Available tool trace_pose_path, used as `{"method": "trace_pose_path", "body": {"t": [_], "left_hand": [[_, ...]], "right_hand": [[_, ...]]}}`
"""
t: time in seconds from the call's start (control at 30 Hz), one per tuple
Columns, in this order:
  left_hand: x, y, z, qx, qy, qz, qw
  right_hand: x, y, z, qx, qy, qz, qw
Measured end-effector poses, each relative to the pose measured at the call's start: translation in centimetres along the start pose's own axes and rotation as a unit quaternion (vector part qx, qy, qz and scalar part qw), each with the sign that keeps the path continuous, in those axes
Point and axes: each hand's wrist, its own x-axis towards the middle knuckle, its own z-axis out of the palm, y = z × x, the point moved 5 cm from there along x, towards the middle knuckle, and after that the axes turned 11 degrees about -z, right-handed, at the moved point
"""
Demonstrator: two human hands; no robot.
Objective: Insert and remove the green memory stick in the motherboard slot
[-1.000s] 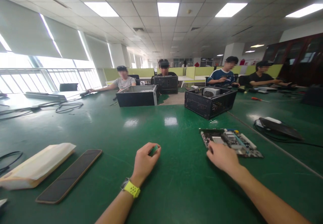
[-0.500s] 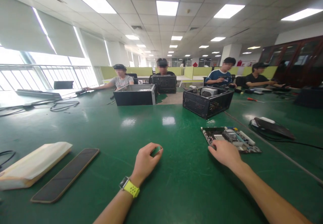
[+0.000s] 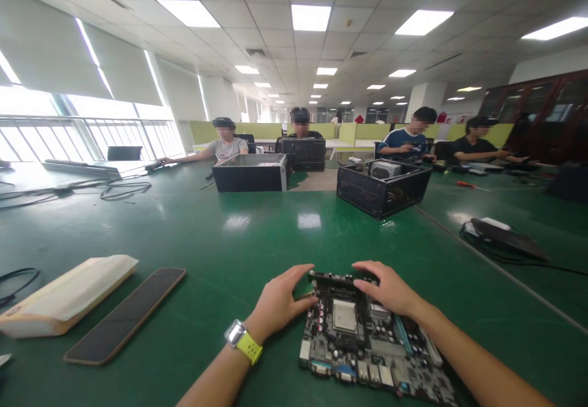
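Observation:
A motherboard (image 3: 374, 349) lies flat before me, its ports facing me and a square silver processor (image 3: 344, 315) in its socket. A black strip (image 3: 337, 281) runs along its far edge; I cannot tell whether it is a memory slot or a fitted module. My left hand (image 3: 280, 303), wearing a watch with a yellow-green strap (image 3: 248, 346), is at the board's far left corner, thumb and forefinger spread around it. My right hand (image 3: 388, 287) is over the far edge, thumb on the board side and fingers beyond, gripping there.
Left of me lie a pale packet (image 3: 78, 294) and a dark flat slab (image 3: 131, 315). Farther off stand a computer case (image 3: 250, 173) and a black open case (image 3: 381, 190). A dark device with cables (image 3: 508, 238) lies right. Several people sit across the table.
The motherboard has come from the right to right in front of me, with my right hand. My left hand has moved right to its corner; the small object between its fingers no longer shows.

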Motion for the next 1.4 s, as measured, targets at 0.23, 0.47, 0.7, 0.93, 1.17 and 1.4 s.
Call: {"method": "trace_pose_path", "body": {"t": [0.23,0.47,0.7,0.93,1.17,1.4], "left_hand": [[-0.1,0.2,-0.1,-0.005,0.000,0.003,1.000],[-0.3,0.9,0.1,0.019,-0.032,0.006,0.999],[-0.4,0.8,-0.1,-0.001,-0.047,0.020,0.999],[-0.3,1.5,-0.6,-0.068,-0.015,0.040,0.997],[-0.3,1.7,-0.4,-0.070,-0.012,0.053,0.996],[-0.3,1.4,-0.4,-0.048,-0.015,0.049,0.997]], "right_hand": [[-0.6,-1.9,1.3,0.014,-0.036,-0.016,0.999],[-0.7,-3.7,2.4,0.055,-0.067,-0.068,0.994],[-0.8,-3.7,2.6,0.058,-0.025,-0.107,0.992],[-0.8,-3.3,1.8,0.067,0.015,-0.080,0.994],[-0.9,-2.9,1.9,0.037,0.019,-0.057,0.998],[-0.9,-3.1,1.6,0.017,0.017,-0.060,0.998]]}}
